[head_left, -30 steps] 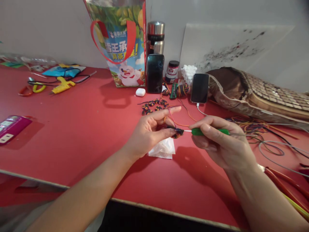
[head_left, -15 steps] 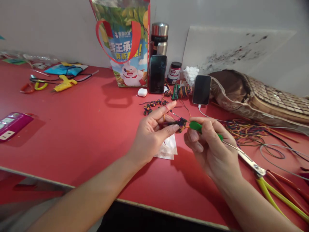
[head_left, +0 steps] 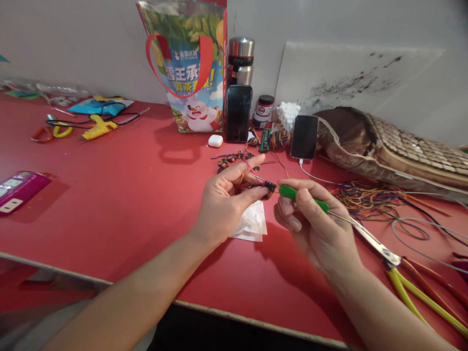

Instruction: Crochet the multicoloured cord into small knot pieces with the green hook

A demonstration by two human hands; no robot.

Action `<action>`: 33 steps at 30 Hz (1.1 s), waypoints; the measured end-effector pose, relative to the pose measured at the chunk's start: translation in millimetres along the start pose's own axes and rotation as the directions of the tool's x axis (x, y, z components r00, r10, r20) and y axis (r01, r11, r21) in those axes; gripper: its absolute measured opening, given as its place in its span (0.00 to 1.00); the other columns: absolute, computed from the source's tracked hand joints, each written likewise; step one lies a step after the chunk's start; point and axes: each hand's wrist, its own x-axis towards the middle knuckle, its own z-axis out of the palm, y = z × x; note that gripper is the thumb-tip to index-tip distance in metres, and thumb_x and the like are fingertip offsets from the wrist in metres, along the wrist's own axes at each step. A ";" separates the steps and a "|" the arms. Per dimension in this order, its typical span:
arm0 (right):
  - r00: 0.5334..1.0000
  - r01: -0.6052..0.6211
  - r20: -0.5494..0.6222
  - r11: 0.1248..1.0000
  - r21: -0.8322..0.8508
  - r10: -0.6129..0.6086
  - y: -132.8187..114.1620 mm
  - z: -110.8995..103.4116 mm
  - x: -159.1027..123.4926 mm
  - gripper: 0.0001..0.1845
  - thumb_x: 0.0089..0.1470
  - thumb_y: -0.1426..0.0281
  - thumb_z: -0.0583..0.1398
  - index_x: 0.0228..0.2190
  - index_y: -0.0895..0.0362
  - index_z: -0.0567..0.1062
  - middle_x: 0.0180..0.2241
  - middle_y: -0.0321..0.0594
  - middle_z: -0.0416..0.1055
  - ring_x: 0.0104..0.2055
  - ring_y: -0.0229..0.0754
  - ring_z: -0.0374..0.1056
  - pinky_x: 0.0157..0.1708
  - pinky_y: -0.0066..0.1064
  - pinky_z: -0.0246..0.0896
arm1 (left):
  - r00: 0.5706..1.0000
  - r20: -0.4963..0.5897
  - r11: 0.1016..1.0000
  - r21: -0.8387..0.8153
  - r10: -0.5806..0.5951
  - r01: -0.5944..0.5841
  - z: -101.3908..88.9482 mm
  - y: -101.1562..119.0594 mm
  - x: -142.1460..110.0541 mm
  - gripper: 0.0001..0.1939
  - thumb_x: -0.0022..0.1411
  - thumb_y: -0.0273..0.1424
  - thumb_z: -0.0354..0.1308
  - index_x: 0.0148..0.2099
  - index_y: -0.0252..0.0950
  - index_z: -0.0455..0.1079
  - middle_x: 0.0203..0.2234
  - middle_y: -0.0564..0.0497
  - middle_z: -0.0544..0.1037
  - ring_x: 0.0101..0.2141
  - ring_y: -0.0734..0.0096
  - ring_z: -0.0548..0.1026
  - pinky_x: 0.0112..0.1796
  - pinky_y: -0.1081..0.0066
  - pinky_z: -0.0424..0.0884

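Between thumb and fingers, my left hand [head_left: 224,204] pinches a small dark multicoloured crochet piece [head_left: 269,189]. A strand of yarn [head_left: 250,168] runs over its raised index finger. My right hand [head_left: 318,219] grips a crochet hook by its green handle [head_left: 288,192]; the thin metal tip reaches past the crochet piece near my left fingers. Whether the tip passes through a stitch, I cannot tell. Under the hands lies a white paper packet [head_left: 252,222]. Behind them is a string of small dark multicoloured crocheted balls [head_left: 232,158].
Large scissors [head_left: 391,258] lie beside my right forearm, with loose multicoloured yarn [head_left: 369,200] behind. Two phones [head_left: 239,114] stand upright at the back near a printed bag [head_left: 197,73], a steel flask [head_left: 241,48] and a yarn ball [head_left: 281,139]. A yellow glue gun [head_left: 98,127] lies far left.
My right hand has moved a little to the left, bringing the hook further along the crochet piece. Its metal tip now shows beyond the piece. My left hand has shifted slightly left.
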 end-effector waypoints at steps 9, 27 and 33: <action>0.996 0.082 0.028 0.993 -0.082 -0.080 4.9 2.0 -2.1 0.09 0.62 0.62 0.69 0.41 0.53 0.86 0.24 0.34 0.73 0.22 0.33 0.62 0.23 0.28 0.60 | 0.996 -0.009 0.995 -0.046 -0.093 0.093 5.7 -0.6 -6.2 0.35 0.49 0.25 0.78 0.61 0.39 0.78 0.28 0.57 0.82 0.31 0.75 0.80 0.37 0.74 0.75; 0.897 0.437 0.161 0.768 -0.467 -0.413 15.3 -10.1 -12.7 0.13 0.69 0.69 0.63 0.52 0.49 0.82 0.31 0.37 0.77 0.29 0.38 0.70 0.26 0.30 0.67 | 0.982 0.080 0.966 -0.182 -0.173 0.186 -5.1 7.0 2.2 0.29 0.47 0.21 0.79 0.53 0.35 0.82 0.25 0.57 0.81 0.28 0.75 0.79 0.37 0.70 0.74; 0.947 0.313 0.080 0.831 -0.459 -0.312 7.1 -15.2 -12.7 0.11 0.67 0.63 0.66 0.47 0.50 0.85 0.29 0.38 0.77 0.27 0.38 0.68 0.26 0.31 0.66 | 0.981 0.095 0.973 -0.144 -0.170 0.182 -11.0 10.2 6.2 0.28 0.47 0.21 0.78 0.53 0.35 0.82 0.24 0.56 0.81 0.28 0.73 0.80 0.36 0.70 0.75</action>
